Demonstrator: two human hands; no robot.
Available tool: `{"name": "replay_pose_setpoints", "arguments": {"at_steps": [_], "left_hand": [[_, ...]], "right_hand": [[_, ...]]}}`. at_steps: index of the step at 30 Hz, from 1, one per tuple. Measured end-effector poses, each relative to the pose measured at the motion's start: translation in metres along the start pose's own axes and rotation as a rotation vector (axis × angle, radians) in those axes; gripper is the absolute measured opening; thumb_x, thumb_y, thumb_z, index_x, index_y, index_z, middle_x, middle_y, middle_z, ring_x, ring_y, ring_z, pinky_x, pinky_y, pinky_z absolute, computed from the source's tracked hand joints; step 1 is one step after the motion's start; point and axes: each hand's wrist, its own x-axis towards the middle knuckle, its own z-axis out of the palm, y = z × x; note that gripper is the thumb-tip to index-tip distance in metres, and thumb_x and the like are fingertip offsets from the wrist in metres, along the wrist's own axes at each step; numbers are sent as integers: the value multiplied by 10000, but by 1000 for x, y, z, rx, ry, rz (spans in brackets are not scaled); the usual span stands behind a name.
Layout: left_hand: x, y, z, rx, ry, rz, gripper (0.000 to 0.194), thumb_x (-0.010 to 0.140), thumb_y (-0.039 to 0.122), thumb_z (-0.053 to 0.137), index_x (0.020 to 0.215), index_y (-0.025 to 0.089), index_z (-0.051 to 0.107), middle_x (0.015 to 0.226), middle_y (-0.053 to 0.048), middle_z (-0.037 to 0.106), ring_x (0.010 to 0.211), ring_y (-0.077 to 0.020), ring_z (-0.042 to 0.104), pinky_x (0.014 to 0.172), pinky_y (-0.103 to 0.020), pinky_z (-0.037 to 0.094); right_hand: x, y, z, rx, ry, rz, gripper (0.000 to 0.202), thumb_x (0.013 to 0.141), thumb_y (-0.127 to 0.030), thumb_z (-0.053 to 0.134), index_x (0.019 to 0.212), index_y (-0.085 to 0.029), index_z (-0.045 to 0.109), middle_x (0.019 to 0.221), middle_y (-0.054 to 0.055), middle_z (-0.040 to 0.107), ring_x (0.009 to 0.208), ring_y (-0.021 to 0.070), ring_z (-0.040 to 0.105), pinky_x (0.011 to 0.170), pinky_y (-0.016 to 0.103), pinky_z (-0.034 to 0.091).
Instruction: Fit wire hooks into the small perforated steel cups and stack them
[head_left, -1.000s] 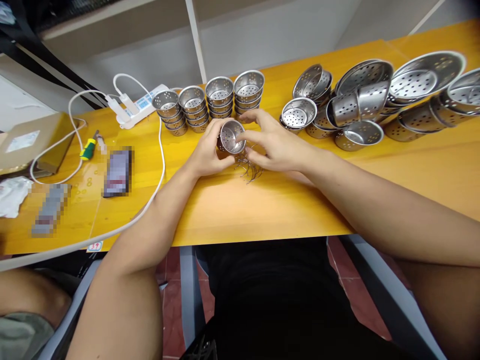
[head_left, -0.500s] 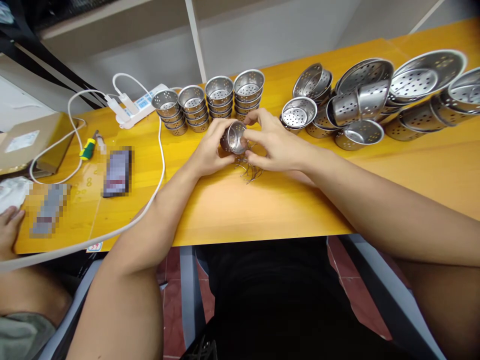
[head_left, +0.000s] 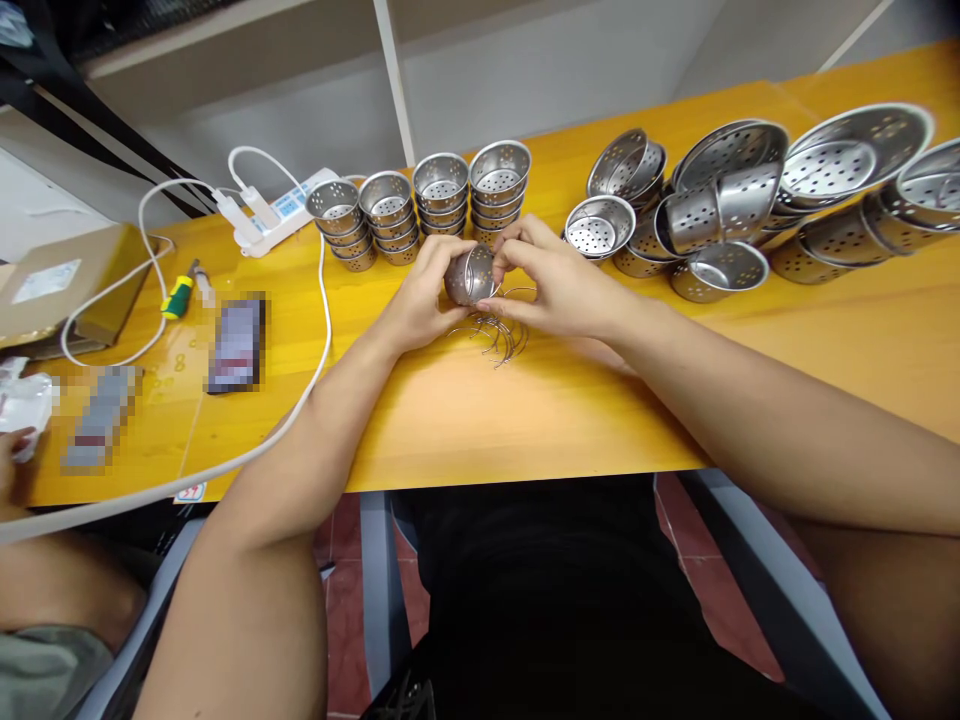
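Observation:
My left hand [head_left: 422, 298] is wrapped round a small perforated metal cup [head_left: 463, 276], held tilted just above the table. At the cup's right edge, the fingers of my right hand [head_left: 536, 272] are pinched together; they seem to touch a thin wire, too small to make out surely. A loose pile of thin curved wires [head_left: 508, 340] lies on the table below my right hand. Behind my hands stand several stacks of like cups, one of them a stack [head_left: 439, 190] directly beyond the held cup.
More metal cups [head_left: 600, 228] and large perforated bowls [head_left: 829, 165] fill the right back. Left are a power strip [head_left: 289, 207], white cable [head_left: 324, 300], screwdriver [head_left: 178, 297], blurred phone [head_left: 237, 343] and cardboard box [head_left: 71, 285]. Another person's hand [head_left: 11, 455] touches white plastic [head_left: 28, 400].
The cup in my left hand has turned, showing more of its outer side. My right fingers have drawn closer together at its edge. The other person's hand has shifted with the white plastic.

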Motion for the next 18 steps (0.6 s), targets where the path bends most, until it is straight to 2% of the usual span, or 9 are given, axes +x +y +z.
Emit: {"name": "replay_pose_setpoints", "arguments": {"at_steps": [7,11,14,18], "left_hand": [[0,0,-1,15,7,-3,899,985,884,767,1633,328,485,1577,-166,627,1547,-377,664,1301,-612,609],[1,7,-3,12,8,15,915,976,882,784,1620,306,484,1585,-172,645,1546,-370,668,1297,-586,617],[2,12,-4,0,2,11,850,1009,866,755,1588,298,502,1538,-161,679,1472,-342,711,1234,-546,653],[3,17,-5,6,-12,-9,877,980,911,750,1553,286,526,1491,-155,697,1394,-336,741,1162,-522,676]], "right_hand": [[2,-4,-3,29,21,0,518,1011,-787,817,1139,-286,792,1383,165,696,1368,472,662,1260,720,522],[2,0,-5,54,31,-18,569,996,-851,794,1071,-287,786,1373,162,714,1359,455,676,1269,712,526],[2,5,-8,77,23,-36,596,975,-890,789,1048,-298,785,1362,148,723,1338,439,684,1255,708,543],[4,15,-11,112,-8,-101,592,956,-902,795,1010,-312,780,1309,134,733,1299,422,691,1219,689,562]]}}
